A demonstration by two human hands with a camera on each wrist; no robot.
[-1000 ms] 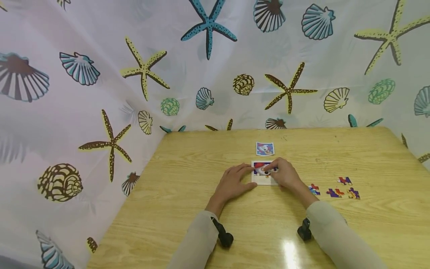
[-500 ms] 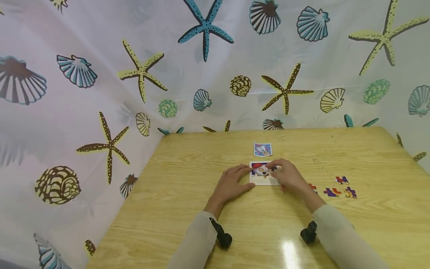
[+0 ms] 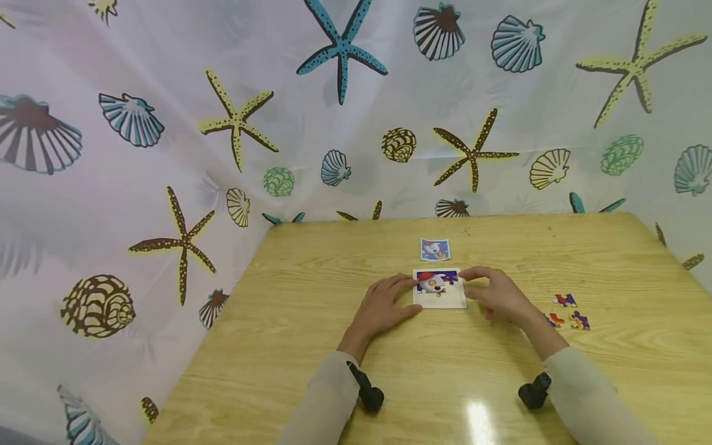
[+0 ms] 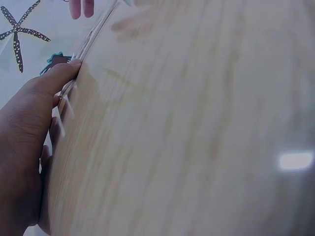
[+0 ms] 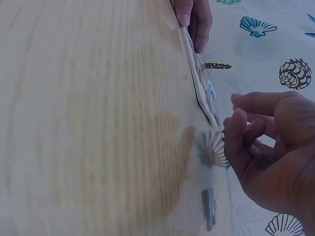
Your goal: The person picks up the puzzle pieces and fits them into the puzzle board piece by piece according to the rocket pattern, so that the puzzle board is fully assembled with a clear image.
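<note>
A white puzzle board [image 3: 450, 301] lies flat on the table, its upper part filled with joined pieces that show a white dog's head [image 3: 431, 284] with a red cap. The lower part is bare. My left hand [image 3: 384, 304] rests at the board's left edge, fingers extended and thumb at the lower corner; in the left wrist view that hand [image 4: 24, 132] lies low against the tabletop. By the board's right edge is my right hand [image 3: 500, 295]. In the right wrist view its fingers are loosely bent, and nothing shows between them [image 5: 270, 142].
Several loose jigsaw pieces lie right of my right hand, among them a red and purple one [image 3: 565, 300] and a purple and yellow one [image 3: 580, 321]. A small picture card [image 3: 435, 250] sits behind the board. A shell-patterned curtain [image 3: 306, 111] borders the wooden table [image 3: 334, 247].
My right hand has drawn back to the right, off the joined pieces, uncovering the board's right side. It now hides some loose pieces. The left hand has stayed at the board's edge.
</note>
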